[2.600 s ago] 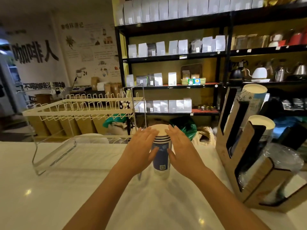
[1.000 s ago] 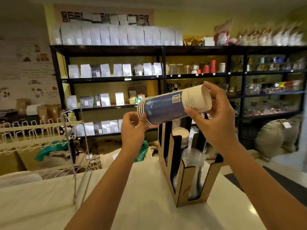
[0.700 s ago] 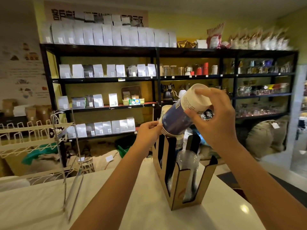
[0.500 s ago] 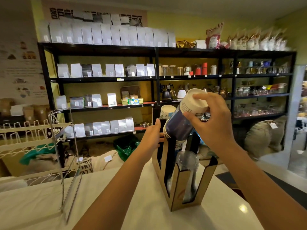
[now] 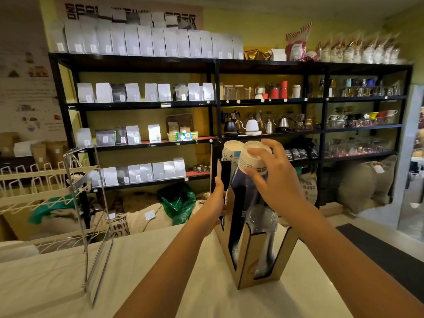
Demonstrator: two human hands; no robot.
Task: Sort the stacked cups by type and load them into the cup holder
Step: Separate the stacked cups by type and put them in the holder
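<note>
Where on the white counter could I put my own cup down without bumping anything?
The counter is bare between the wire rack and the left forearm, and again right of the cup holder toward the counter's edge. It is crowded around the holder, where the left hand steadies it and the right hand pushes in the blue cup stack.

the lower part of the blue cup stack (image 5: 246, 187) is hidden inside the cup holder (image 5: 250, 253), and the right hand (image 5: 273, 180) covers part of its top. the far right shelf items (image 5: 358, 51) are blurred. the wire rack (image 5: 34, 191) is cut off at the left edge.
</note>
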